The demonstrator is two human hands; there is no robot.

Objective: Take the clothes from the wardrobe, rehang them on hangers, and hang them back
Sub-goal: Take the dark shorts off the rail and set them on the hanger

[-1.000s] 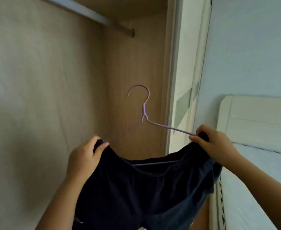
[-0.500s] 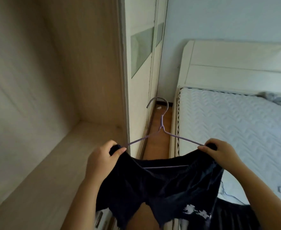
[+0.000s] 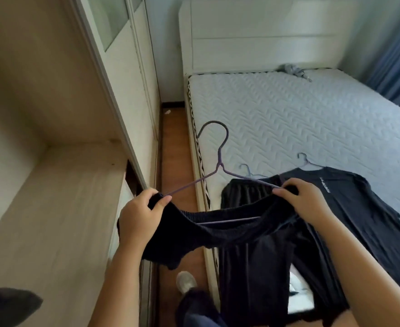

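Since the earlier frames the view has swung down from the rail and away from the wardrobe (image 3: 59,185) toward the bed (image 3: 288,119), while both hands keep the same grip on the shorts (image 3: 217,232). At left, the wardrobe stands open, its pale wood-grain shelf smooth and bare. The left hand (image 3: 138,218) is closed around one end of the elastic waistband, pinching it over the hanger (image 3: 220,161); the thin lilac wire hook stands upright between the hands, its lower bar showing across the waistband opening. The right hand (image 3: 300,201) pinches the other end the same way. The dark fabric is soft and limp, sagging in the middle, so the waistband probably needs to be kept taut and level on both shoulders or it could slip off the slick wire. Further right, on the quilted mattress, a dark shirt (image 3: 350,208) and another dark garment (image 3: 246,192) lie flat, each on its own hanger.
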